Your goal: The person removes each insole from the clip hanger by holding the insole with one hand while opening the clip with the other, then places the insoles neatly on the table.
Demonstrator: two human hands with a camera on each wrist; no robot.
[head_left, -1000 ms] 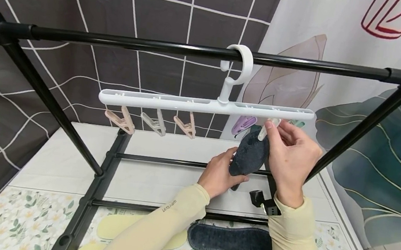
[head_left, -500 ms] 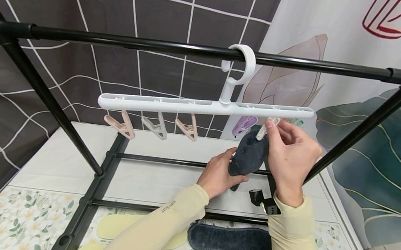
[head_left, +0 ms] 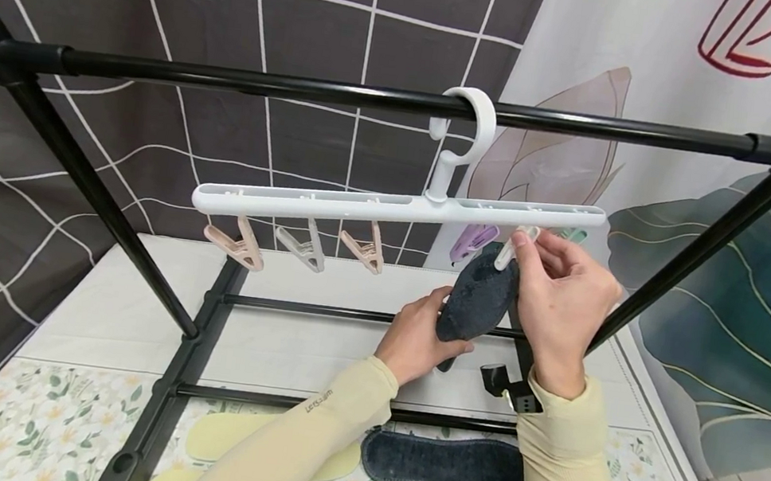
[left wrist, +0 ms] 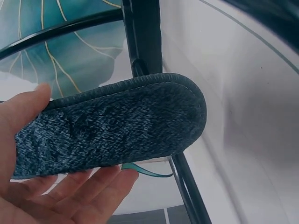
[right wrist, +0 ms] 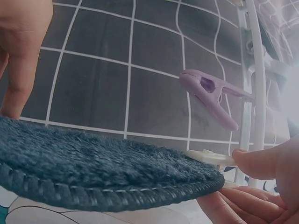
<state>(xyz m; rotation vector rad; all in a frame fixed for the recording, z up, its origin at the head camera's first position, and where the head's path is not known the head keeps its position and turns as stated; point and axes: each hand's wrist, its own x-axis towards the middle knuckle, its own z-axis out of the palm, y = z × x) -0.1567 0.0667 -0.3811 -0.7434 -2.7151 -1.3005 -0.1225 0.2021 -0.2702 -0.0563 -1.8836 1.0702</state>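
A dark blue, fuzzy insole (head_left: 480, 296) hangs tilted below the right half of a white clip hanger (head_left: 332, 203). My left hand (head_left: 415, 336) holds it across its width, thumb on one edge and fingers at the other, as the left wrist view shows. With thumb and fingers, my right hand (head_left: 565, 303) pinches a white clothespin (right wrist: 212, 157). That clothespin's jaws lie over the insole's upper end. Beside it hangs a purple clothespin (right wrist: 210, 93); a green clothespin (head_left: 572, 235) is partly hidden behind my right hand.
The hanger hooks over a black rack's top bar (head_left: 267, 86). Three more clothespins, among them a grey one (head_left: 305, 245), hang on its left half. Below lie another dark insole (head_left: 440, 465) and pale yellow insoles (head_left: 232, 434), partly under my left sleeve.
The hanger has turned slightly, its hook and left end shifting a little to the right. Both hands keep nearly the same place and hold.
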